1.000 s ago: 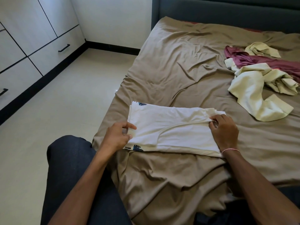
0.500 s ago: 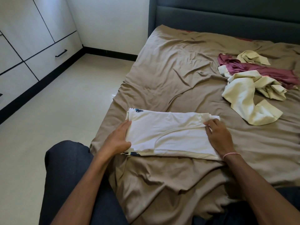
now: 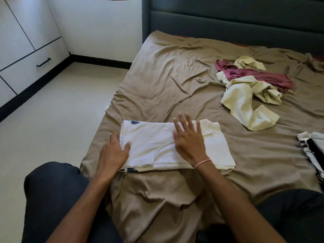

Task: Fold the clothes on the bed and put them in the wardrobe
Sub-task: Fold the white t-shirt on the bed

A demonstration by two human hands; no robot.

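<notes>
The bed [image 3: 175, 76] fills most of the view, and the wardrobe [image 3: 26, 50] stands across the floor on our left. Far to the right on the sheet lies a loose heap, a cream garment [image 3: 243, 102] tangled with a maroon one [image 3: 263, 78], not yet folded.

Close to the near edge of the bed lies the white garment [image 3: 150, 142], already a flat rectangle. Its long axis runs from left to right across us, and the next move turns on this.

Our right hand [image 3: 188, 142] rests flat on its middle with the fingers spread, pressing and holding nothing. The right short end lies free just beyond this hand. Our left hand [image 3: 114, 153] is at the left short end: the thumb [image 3: 128, 143] lies on the cloth and the fingers lie beside the edge, a loose touch and no pinch as far as we can see.

We judge that the next fold brings one short end over the other. The left hand is nearer to its end, so it could lift there while the right hand holds the middle as the fold line.
</notes>
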